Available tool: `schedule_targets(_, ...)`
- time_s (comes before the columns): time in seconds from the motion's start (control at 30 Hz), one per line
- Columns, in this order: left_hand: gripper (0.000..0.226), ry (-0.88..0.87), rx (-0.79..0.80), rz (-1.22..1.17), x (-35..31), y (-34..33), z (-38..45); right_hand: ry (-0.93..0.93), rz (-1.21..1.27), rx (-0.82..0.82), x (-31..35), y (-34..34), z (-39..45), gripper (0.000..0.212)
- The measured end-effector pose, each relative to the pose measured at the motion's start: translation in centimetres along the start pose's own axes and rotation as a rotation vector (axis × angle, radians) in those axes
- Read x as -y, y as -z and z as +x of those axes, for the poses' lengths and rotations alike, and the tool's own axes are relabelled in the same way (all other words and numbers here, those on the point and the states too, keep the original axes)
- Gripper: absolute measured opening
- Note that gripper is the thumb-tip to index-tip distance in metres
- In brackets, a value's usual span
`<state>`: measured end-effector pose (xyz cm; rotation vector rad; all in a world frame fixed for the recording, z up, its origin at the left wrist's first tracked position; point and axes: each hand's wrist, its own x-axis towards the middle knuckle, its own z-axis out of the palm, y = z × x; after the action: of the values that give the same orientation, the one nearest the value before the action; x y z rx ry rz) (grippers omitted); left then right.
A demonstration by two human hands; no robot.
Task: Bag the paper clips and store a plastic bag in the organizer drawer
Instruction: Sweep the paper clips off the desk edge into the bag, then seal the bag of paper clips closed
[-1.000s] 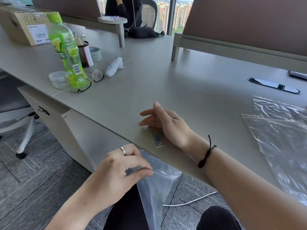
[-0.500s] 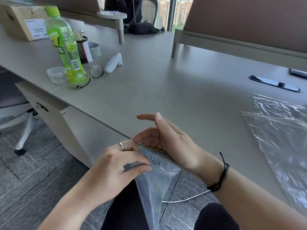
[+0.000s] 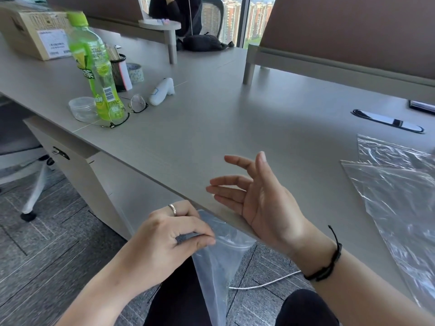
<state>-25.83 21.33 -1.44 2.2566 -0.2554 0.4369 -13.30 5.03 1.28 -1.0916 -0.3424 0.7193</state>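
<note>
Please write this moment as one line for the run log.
left hand: pinches plastic bag mouth below desk edge | right hand: open, above edge | clips: not visible on desk

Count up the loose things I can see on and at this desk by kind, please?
Plastic bags: 3, one held at the desk edge, two lying flat
Green bottle: 1
Glasses: 1
Clear tub: 1
Cardboard box: 1
Pen cup: 1
Tape roll: 1
Total: 9
</note>
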Motion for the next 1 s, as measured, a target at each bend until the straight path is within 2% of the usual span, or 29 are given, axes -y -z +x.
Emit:
schedule_targets(0.17,0.012,0.000,0.020,-0.027,-0.6,0.4,-0.1,0.035,-0.059,-0.045,0.3,0.1,-1.9,0.046)
schedule_targets(0.27,0.008,-0.003,0.048,-0.036,-0.9,0.7,-0.2,0.029,-0.223,-0.034,0.1,0.4,-2.6,0.021)
schedule_targets(0.3,0.006,-0.004,0.053,-0.037,-1.0,0.8,-0.2,0.032,-0.318,-0.010,0.1,0.6,-3.0,0.019)
schedule_targets(0.43,0.005,-0.014,0.065,-0.069,-1.7,1.4,-0.5,0.104,-0.889,0.228,0.4,0.2,-4.6,0.023)
schedule_targets(0.57,0.007,-0.094,0.107,-0.152,-2.9,2.3,-1.0,0.083,-1.084,0.376,1.0,-0.6,-6.2,0.045)
schedule_targets(0.63,0.009,-0.111,0.122,-0.235,-3.4,2.9,-1.2,0.051,-1.162,0.401,1.8,-0.9,-7.0,0.050)
schedule_targets(0.73,0.015,-0.106,0.144,-0.434,-4.0,4.2,-1.7,-0.002,-1.310,0.419,2.6,-0.9,-8.3,0.037)
schedule_targets(0.83,0.022,-0.121,0.121,-0.584,-4.4,5.8,-2.0,0.057,-1.469,0.394,3.1,-0.8,-9.2,0.033)
schedule_targets(0.93,0.023,-0.141,0.097,-0.610,-4.9,7.1,-1.8,0.069,-1.491,0.351,4.9,-0.6,-10.4,0.015)
schedule_targets(1.0,0.024,-0.143,0.117,-0.586,-5.3,7.6,-1.6,0.080,-1.504,0.318,6.2,-0.4,-11.3,0.014)
